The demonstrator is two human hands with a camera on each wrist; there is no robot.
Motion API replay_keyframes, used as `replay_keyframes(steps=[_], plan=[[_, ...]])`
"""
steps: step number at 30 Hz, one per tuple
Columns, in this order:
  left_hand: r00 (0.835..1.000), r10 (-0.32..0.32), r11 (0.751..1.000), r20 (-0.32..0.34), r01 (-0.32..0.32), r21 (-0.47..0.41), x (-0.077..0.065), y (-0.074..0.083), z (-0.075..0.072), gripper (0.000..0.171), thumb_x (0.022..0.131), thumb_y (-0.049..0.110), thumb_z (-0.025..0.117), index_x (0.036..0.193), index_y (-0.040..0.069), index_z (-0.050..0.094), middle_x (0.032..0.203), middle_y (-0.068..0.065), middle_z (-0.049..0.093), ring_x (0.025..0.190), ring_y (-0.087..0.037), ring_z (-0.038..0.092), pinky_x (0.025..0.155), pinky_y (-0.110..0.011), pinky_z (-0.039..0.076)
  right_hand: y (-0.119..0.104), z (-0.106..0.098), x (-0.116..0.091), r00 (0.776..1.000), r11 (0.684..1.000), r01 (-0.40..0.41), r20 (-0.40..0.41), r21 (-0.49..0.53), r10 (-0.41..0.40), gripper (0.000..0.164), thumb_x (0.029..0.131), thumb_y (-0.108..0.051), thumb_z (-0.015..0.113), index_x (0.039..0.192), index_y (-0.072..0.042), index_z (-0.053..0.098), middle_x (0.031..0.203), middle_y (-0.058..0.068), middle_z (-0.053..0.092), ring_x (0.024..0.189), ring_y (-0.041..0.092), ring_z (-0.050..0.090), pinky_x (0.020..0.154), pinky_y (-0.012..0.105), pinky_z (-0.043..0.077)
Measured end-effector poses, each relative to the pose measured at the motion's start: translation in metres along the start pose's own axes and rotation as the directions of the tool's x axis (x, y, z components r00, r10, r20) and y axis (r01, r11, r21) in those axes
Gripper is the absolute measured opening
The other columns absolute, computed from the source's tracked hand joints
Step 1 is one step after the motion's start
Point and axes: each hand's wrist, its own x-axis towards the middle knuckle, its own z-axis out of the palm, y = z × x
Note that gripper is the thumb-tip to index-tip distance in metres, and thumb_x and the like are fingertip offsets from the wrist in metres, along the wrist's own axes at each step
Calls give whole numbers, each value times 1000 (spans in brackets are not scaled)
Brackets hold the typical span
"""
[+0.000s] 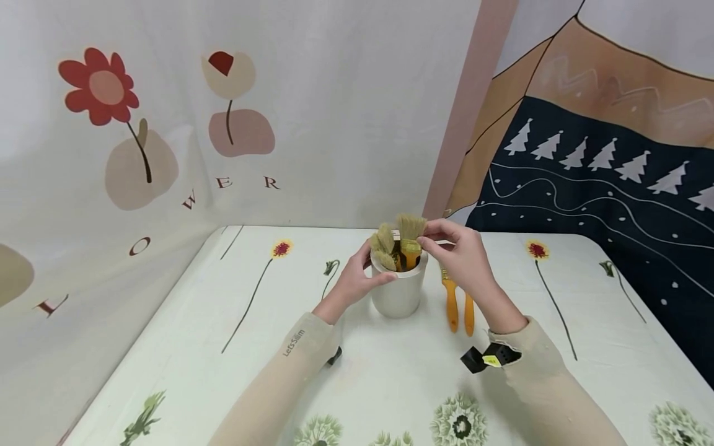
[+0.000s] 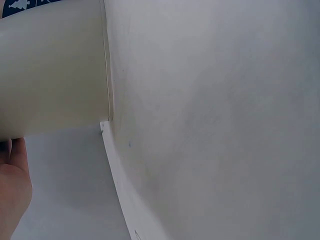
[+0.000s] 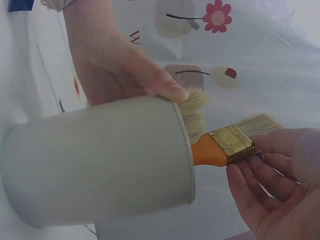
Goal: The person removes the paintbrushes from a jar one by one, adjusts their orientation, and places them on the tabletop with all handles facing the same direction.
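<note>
Two hands of mine are at work around one pale pot (image 1: 397,296), which stands upright on the surface (image 1: 385,371) in front of me. My left hand (image 1: 357,277) is wrapped partway round the pot's left side, the thumb pressing at the rim. My right hand (image 1: 460,251) is nearly closed, thumb and fingers pinching the gold metal band of a brush (image 1: 411,243). That brush is bristles up, its orange handle running down past the rim into the pot; how deep it goes I cannot tell.

Beside it in the pot, toward my left hand, at least two more pale bristle heads (image 1: 383,248) stick up over the rim. Just right of the pot, below my right hand, two orange brush handles (image 1: 453,306) lie side by side on the surface, pointing toward me; my hand hides much of their other ends.

My beige sleeves (image 1: 270,378) reach to the wrists, with a black device (image 1: 493,357) at the right one. Printed flowers (image 1: 281,248) dot the white surface. Beyond it hangs a pale cloth (image 1: 346,111) with a red flower and letters, and, to the right, a dark panel (image 1: 602,192) with white trees.
</note>
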Motion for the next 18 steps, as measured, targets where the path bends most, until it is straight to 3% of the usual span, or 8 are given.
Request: replay_keyframes(steps=[5,11,14,18], plan=[[1000,5,1000,-5,-5,0,0,0,1,126,64,88,62,156,8,28,154,-17,43,141,-35,45,119,-53,36,-5,-7,-1,999,1000,-3,-32,5,4,21,96,-17,68,111,-4,70,105,15,71,104,25,67,92,42,60],[1000,6,1000,-11,-6,11,1,-2,1,126,63,90,61,156,9,30,153,-16,44,141,-34,45,119,-51,37,-5,-14,-1,995,999,24,-98,32,-21,20,96,-16,68,110,-3,70,101,11,69,97,7,66,82,13,57],[1000,11,1000,-14,-10,16,2,-3,1,126,63,90,61,155,9,30,153,-16,45,140,-33,46,118,-49,39,-4,-17,-1,990,997,50,-134,56,-43,20,95,-15,68,111,-2,69,97,2,67,91,-4,64,79,9,55],[1000,16,1000,-14,-16,14,1,-2,1,126,63,90,61,155,8,31,152,-16,45,140,-34,46,118,-49,39,-5,-22,0,983,992,85,-174,94,-67,21,95,-13,69,111,1,68,93,-13,63,87,-9,64,77,10,56]])
